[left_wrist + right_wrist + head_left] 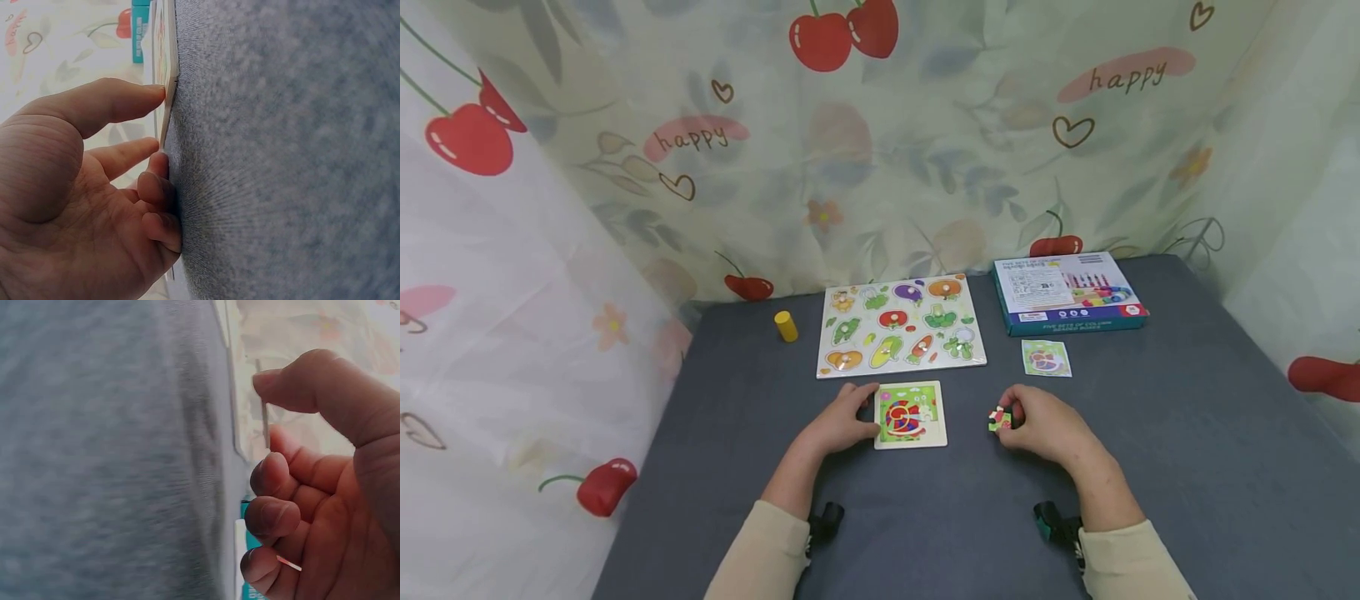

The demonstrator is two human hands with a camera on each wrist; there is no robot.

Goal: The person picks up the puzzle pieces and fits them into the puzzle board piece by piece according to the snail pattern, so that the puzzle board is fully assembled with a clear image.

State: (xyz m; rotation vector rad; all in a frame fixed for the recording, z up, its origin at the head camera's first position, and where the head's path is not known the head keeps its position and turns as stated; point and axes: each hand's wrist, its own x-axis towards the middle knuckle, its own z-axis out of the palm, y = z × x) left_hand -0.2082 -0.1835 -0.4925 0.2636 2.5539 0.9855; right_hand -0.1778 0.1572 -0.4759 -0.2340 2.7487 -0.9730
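A small square jigsaw puzzle (936,436) in a pale wooden tray lies on the dark cloth, with a colourful snail-like picture partly filled in; bare wood shows at its right. My left hand (841,421) holds the tray by its left side, thumb near the lower corner and index finger near the upper one. In the left wrist view its other fingers curl against the cloth. To the right, my right hand (1047,427) pinches a red, green and cream puzzle piece (999,420) between thumb and index finger. Edge-on, that piece (265,425) appears as a thin strip in the right wrist view.
Behind the tray lies a white board (901,327) with vegetable pictures. A yellow cylinder (786,327) stands left of it. At the back right is a boxed set (1071,296), with a small picture card (1047,358) in front. A printed curtain (880,167) hangs behind the table.
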